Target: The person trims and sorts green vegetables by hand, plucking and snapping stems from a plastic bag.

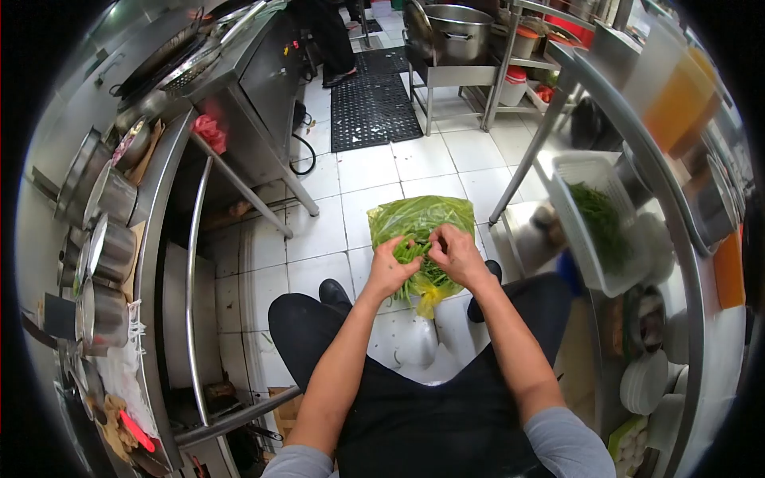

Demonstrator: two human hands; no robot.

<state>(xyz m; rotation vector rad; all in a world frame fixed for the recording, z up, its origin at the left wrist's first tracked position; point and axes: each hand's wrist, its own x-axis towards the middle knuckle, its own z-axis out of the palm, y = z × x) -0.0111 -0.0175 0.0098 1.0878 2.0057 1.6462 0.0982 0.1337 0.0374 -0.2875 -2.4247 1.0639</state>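
Observation:
A yellow-green plastic bag (422,213) lies between my knees with green vegetables (408,253) showing in and over it. My left hand (389,269) has its fingers closed around some of the green vegetables. Close to its right, my right hand (457,256) is pinched over the greens, and what its fingertips hold is too small to make out. The yellow knotted part of the bag (430,298) hangs toward me, below both hands.
On the right, a metal shelf holds a white basket (574,215) of greens and stacked plates (644,382). Metal pots (107,311) line the left counter (151,263). Ahead are a black floor mat (374,111), a large pot (458,36) and a person's dark-clothed legs (325,36).

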